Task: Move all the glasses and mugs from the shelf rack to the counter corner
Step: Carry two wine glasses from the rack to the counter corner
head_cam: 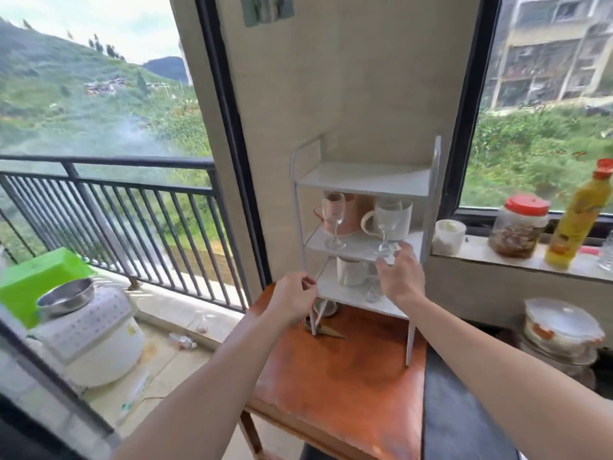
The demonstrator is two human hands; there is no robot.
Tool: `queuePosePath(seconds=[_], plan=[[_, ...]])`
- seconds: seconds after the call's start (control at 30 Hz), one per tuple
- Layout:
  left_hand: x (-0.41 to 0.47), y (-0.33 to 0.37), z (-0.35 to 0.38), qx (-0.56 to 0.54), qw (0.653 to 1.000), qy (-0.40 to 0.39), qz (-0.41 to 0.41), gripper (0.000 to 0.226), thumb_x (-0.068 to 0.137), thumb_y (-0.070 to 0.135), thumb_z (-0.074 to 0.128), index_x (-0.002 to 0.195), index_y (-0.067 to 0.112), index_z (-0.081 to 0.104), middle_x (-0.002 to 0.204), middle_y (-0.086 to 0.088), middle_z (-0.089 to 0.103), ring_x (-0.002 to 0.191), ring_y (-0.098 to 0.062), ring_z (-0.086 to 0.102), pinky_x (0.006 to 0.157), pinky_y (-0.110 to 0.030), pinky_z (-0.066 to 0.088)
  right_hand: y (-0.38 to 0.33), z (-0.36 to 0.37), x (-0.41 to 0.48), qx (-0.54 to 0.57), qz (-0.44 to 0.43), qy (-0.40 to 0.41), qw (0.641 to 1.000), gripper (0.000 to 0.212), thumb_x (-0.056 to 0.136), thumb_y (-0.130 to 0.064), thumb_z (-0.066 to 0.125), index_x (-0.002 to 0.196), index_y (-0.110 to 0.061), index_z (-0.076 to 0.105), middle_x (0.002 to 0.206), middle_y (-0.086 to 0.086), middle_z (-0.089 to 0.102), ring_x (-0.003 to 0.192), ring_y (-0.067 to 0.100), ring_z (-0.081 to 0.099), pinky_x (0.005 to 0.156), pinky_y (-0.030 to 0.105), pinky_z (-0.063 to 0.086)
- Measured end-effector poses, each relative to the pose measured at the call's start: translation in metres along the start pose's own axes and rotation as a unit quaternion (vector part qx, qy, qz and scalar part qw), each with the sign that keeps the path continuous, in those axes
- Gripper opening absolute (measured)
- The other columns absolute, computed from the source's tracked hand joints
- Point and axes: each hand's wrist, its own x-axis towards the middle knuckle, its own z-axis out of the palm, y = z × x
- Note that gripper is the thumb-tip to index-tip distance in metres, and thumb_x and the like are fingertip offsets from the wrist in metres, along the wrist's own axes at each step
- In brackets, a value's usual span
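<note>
A white three-tier shelf rack (365, 179) stands on a wooden table. Its middle tier holds two stemmed wine glasses, one on the left (333, 218) and one on the right (387, 224), with a pink mug (350, 214) and a white mug (399, 219) behind them. On the bottom tier sit a white mug (351, 272) and a small clear glass (374, 291). My right hand (399, 275) is open, fingers spread at the base of the right wine glass. My left hand (293, 300) hovers by the rack's left front leg, fingers loosely curled, holding nothing.
The wooden table (335, 373) meets a dark counter (464, 419) on the right. On the window sill stand a white cup (448, 236), a red-lidded jar (519, 225) and a yellow oil bottle (578, 217). Stacked lidded bowls (560, 330) sit right. A rice cooker (96, 336) stands left.
</note>
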Motion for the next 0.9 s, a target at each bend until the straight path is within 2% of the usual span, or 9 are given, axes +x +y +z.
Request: queuePosePath(seconds=[0.1,0.17,0.3,0.37,0.43,0.5,0.63,0.77,0.9], plan=[[0.055,0.008,0.014,-0.059,0.998,0.002,-0.019,0.023,0.088,0.022,0.059,0.108,0.011,0.062,0.089,0.002,0.061,0.085,-0.015,0.056,0.072,-0.023,0.041,0.004,0.014,0.034,0.058,0.043,0.024,0.997,0.067,0.092,-0.028,0.058,0.149,-0.015,0.026,0.146,0.008,0.045,0.13,0.028,0.046,0.104,0.038,0.037],[0.086,0.012,0.024,-0.084,0.996,0.007,-0.024,0.03,0.087,0.021,0.059,0.116,0.01,0.059,0.099,-0.002,0.062,0.089,-0.017,0.057,0.076,-0.025,0.043,0.005,0.021,0.052,0.085,0.055,0.037,0.994,0.066,0.091,-0.025,0.058,0.149,-0.016,0.028,0.143,0.007,0.049,0.127,0.026,0.05,0.098,0.036,0.039],[0.127,0.02,0.041,-0.102,0.994,0.032,-0.023,0.047,0.086,0.022,0.062,0.129,0.013,0.047,0.12,-0.005,0.056,0.109,-0.022,0.054,0.092,-0.034,0.046,0.005,0.027,0.076,0.109,0.059,0.056,0.991,0.06,0.088,-0.021,0.063,0.143,-0.02,0.038,0.122,0.0,0.061,0.103,0.017,0.057,0.087,0.031,0.044],[0.143,0.023,0.048,-0.119,0.992,0.038,-0.014,0.052,0.084,0.023,0.065,0.132,0.015,0.044,0.12,-0.003,0.054,0.11,-0.022,0.052,0.093,-0.038,0.046,0.004,0.03,0.086,0.107,0.055,0.066,0.991,0.055,0.087,-0.02,0.064,0.138,-0.023,0.044,0.107,-0.006,0.061,0.093,0.014,0.058,0.081,0.031,0.047],[0.158,0.026,0.052,-0.155,0.986,0.053,-0.009,0.044,0.081,0.022,0.067,0.122,0.018,0.05,0.108,0.001,0.057,0.096,-0.018,0.054,0.077,-0.03,0.046,0.004,0.034,0.093,0.085,0.051,0.079,0.992,0.044,0.087,-0.02,0.064,0.129,-0.024,0.05,0.094,-0.009,0.062,0.084,0.014,0.059,0.072,0.031,0.047],[0.167,0.027,0.056,-0.17,0.984,0.061,0.008,0.025,0.081,0.017,0.066,0.103,0.021,0.056,0.091,0.003,0.062,0.082,-0.015,0.056,0.062,-0.023,0.041,0.007,0.04,0.097,0.075,0.053,0.09,0.992,0.03,0.087,-0.021,0.063,0.116,-0.021,0.057,0.089,-0.005,0.064,0.082,0.018,0.062,0.073,0.037,0.051],[0.181,0.02,0.059,-0.14,0.989,0.037,0.034,0.006,0.086,0.015,0.062,0.08,0.014,0.063,0.071,0.001,0.066,0.067,-0.019,0.059,0.049,-0.019,0.037,0.011,0.048,0.099,0.046,0.057,0.115,0.991,0.015,0.088,-0.025,0.062,0.1,-0.017,0.067,0.089,-0.001,0.07,0.086,0.021,0.063,0.077,0.036,0.05],[0.191,0.01,0.057,-0.112,0.99,0.014,0.09,0.021,0.089,0.024,0.061,0.079,0.006,0.068,0.07,-0.006,0.067,0.065,-0.021,0.057,0.048,-0.016,0.036,0.007,0.052,0.099,0.04,0.051,0.123,0.99,0.01,0.088,-0.021,0.062,0.095,-0.017,0.069,0.085,-0.002,0.069,0.083,0.018,0.063,0.074,0.033,0.046],[0.184,0.001,0.058,-0.142,0.981,-0.005,0.13,0.027,0.09,0.023,0.06,0.076,0.001,0.065,0.068,-0.014,0.065,0.064,-0.026,0.055,0.058,-0.034,0.041,0.008,0.056,0.084,0.06,0.043,0.125,0.989,0.006,0.086,-0.016,0.065,0.08,-0.018,0.067,0.072,-0.006,0.066,0.071,0.013,0.059,0.067,0.029,0.043]])
